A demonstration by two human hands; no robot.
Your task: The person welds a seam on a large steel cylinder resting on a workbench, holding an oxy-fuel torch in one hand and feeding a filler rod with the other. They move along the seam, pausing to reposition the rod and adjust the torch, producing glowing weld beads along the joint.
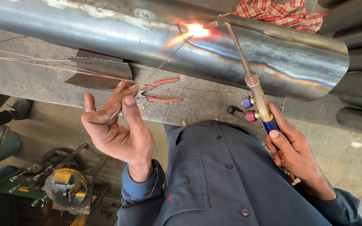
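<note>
Fingers of the left hand (118, 125) pinched a thin filler rod (164, 62) at centre frame. At lower right, the right hand (296, 157) gripped a torch (252, 81), flaming against the steel pipe (105, 29).

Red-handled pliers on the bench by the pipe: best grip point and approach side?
Grip the pliers on the two red handles, which lie flat and splayed. Likely come from above on the person's side: the hot pipe and flame lie beyond, with the left hand close by.

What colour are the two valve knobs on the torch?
One knob is blue, the other knob red, on the torch in the right hand; head view.
</note>
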